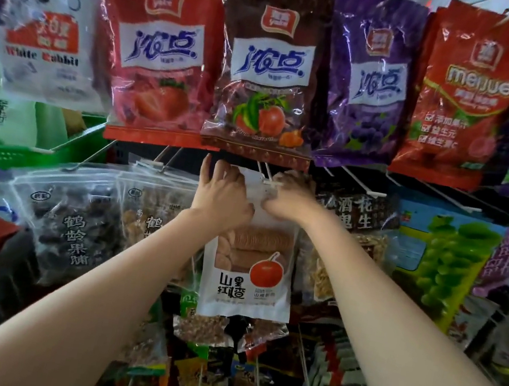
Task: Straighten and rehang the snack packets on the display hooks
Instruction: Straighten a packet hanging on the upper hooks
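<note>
A white snack packet [247, 279] with a red fruit picture and round brown slices hangs in the middle of the rack. Its top edge is at the white-tipped display hook [272, 182]. My left hand [223, 191] grips the packet's upper left corner, thumb raised. My right hand [289, 195] pinches the upper right part beside the hook tip. Whether the packet's hole is on the hook is hidden by my fingers.
Above hang a red strawberry bag [157, 41], a brown bag [267, 67], a purple bag [370, 77] and a red orange-lettered bag [468, 94]. Clear bags of dried fruit [73, 223] hang left, a green grape bag [443, 265] right. More hooks and packets fill the rack below.
</note>
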Demonstrator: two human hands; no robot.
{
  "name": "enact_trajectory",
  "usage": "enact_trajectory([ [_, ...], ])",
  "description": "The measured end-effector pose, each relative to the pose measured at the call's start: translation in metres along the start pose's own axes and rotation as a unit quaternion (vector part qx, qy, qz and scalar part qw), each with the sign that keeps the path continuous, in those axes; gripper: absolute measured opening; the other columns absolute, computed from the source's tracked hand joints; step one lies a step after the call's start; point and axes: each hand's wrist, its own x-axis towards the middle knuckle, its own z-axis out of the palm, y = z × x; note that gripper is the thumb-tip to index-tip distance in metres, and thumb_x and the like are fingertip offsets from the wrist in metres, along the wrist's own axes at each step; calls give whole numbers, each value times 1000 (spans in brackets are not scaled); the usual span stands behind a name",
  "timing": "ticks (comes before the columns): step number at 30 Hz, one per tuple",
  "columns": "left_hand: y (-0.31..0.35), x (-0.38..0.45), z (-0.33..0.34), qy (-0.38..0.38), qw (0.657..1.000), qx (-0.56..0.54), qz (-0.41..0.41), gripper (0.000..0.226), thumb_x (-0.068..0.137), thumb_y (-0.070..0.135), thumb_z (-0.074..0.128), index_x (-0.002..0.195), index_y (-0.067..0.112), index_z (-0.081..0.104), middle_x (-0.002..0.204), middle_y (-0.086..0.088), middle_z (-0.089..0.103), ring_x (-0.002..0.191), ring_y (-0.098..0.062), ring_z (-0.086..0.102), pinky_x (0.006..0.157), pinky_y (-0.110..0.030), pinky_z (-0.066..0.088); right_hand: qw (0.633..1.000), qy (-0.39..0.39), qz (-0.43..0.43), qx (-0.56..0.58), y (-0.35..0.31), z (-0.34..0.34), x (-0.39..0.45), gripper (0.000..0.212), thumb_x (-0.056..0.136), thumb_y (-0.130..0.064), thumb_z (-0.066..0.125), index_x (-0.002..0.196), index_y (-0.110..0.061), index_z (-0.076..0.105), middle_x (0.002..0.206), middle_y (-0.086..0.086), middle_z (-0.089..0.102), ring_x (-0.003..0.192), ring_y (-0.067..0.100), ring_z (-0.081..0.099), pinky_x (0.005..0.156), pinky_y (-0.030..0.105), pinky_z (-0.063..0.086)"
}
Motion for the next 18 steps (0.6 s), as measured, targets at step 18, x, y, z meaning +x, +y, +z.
enact_trajectory([
  [18, -42, -97, 10, 108, 986, -125, 6, 41, 72, 11, 42, 111, 4, 54, 117, -15, 55, 108, -29, 43, 93, -43, 34, 962, 221, -126, 104, -33, 46, -93, 46, 75, 0, 53, 121, -3, 52, 125, 15, 53, 116, 27, 46, 96, 44, 46],
])
